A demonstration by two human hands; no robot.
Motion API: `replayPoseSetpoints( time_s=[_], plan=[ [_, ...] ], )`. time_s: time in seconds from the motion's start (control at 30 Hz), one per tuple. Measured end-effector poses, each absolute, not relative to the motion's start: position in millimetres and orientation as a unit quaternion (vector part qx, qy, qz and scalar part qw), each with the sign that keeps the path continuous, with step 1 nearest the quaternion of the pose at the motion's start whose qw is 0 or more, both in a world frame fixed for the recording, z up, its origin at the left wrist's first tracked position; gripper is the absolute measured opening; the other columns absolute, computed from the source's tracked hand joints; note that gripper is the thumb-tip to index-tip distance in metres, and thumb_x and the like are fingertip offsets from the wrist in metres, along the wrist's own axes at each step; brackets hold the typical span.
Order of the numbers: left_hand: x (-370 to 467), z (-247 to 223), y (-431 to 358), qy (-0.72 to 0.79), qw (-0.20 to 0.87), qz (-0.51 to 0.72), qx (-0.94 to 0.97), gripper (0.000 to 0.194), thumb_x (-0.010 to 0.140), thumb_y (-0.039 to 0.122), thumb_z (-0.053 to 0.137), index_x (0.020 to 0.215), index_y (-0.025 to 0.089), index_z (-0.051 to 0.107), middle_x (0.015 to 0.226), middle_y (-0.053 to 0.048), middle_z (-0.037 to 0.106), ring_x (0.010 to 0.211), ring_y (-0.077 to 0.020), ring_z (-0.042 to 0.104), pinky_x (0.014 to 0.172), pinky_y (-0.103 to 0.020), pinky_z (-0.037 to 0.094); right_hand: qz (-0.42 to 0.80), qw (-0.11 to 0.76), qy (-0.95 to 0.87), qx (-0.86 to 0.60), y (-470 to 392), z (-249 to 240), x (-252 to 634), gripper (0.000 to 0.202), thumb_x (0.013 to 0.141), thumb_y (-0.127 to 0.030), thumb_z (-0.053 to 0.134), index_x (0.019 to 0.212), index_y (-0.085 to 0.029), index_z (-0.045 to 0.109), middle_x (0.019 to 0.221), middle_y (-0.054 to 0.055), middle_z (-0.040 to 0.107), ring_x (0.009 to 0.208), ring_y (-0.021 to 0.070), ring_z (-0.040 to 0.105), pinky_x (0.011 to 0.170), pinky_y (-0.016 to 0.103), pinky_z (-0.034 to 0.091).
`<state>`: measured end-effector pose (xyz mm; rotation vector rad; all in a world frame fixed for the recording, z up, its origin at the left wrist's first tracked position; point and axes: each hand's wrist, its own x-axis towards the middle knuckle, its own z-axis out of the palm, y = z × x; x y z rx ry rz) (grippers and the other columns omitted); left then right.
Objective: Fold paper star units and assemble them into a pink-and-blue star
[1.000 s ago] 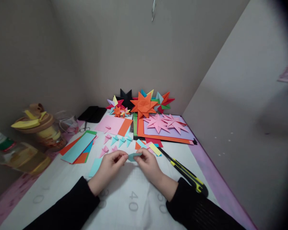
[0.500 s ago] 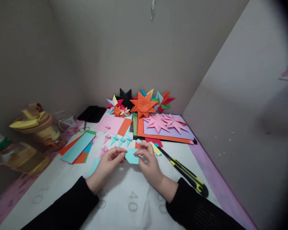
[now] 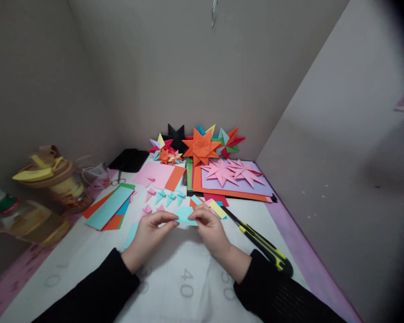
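Between my two hands is a small light-blue paper piece [image 3: 186,216], held above the white mat. My left hand [image 3: 152,232] pinches its left edge between thumb and fingers. On the other side, my right hand [image 3: 211,227] grips the right edge, its fingers bent over the paper. Just beyond lie several small folded pieces, some light blue [image 3: 171,198] and some pink [image 3: 150,194]. A flat light-blue sheet [image 3: 131,235] rests on the mat beside my left wrist, partly hidden by it.
A yellow-black utility knife [image 3: 262,244] lies right of my right hand. Coloured strips [image 3: 111,207], scissors [image 3: 118,181], a bottle [image 3: 23,215] and a lidded cup [image 3: 65,188] are at left. Folded stars [image 3: 202,146] stand at the back; pink stars [image 3: 220,172] lie on stacked sheets.
The light-blue paper has tipped flatter and looks shorter from front to back. My right fingers have closed in further over its edge; both hands stay in nearly the same place.
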<state>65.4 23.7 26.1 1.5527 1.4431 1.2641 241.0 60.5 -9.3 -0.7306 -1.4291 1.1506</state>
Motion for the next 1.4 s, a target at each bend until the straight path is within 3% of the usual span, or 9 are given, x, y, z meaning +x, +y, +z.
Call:
replayPoseSetpoints(
  time_s=[0.23,0.63,0.9,1.4],
  plan=[
    [65.2,26.7,21.6,0.552,0.314,0.478,0.607,0.007,0.069,0.024,0.07,0.074,0.02,0.073,0.077,-0.004,0.074,0.074,-0.0185,0.068,0.07,-0.027,0.054,0.53,0.546,-0.572,-0.308,56.7,-3.5,238.7,0.009,0.066,-0.018,0.07,0.073,-0.022,0.066,0.072,-0.001,0.056,0.069,0.0137,0.055,0.064,0.027,0.046],
    [67.7,25.5,20.5,0.553,0.317,0.497,0.589,0.007,0.068,0.024,0.071,0.066,0.018,0.068,0.074,-0.003,0.071,0.07,-0.0163,0.065,0.067,-0.025,0.053,0.54,0.535,-0.556,-0.337,55.6,-4.2,240.6,0.009,0.068,-0.018,0.068,0.075,-0.021,0.062,0.074,-0.001,0.06,0.068,0.0135,0.056,0.063,0.027,0.045],
    [69.4,26.8,20.3,0.56,0.333,0.501,0.57,0.009,0.068,0.025,0.071,0.069,0.017,0.068,0.074,-0.003,0.072,0.067,-0.016,0.065,0.063,-0.025,0.053,0.535,0.562,-0.529,-0.342,53.9,-0.9,239.3,0.013,0.067,-0.02,0.069,0.065,-0.02,0.056,0.072,0.0,0.063,0.068,0.0146,0.058,0.064,0.028,0.048],
    [72.2,24.5,21.6,0.55,0.351,0.514,0.557,0.013,0.068,0.023,0.07,0.061,0.016,0.062,0.071,-0.004,0.069,0.067,-0.0152,0.064,0.062,-0.026,0.052,0.54,0.567,-0.511,-0.355,52.8,-7.2,237.5,0.028,0.066,-0.026,0.073,0.063,-0.02,0.045,0.065,-0.003,0.052,0.06,0.0118,0.051,0.059,0.026,0.044]
  ],
)
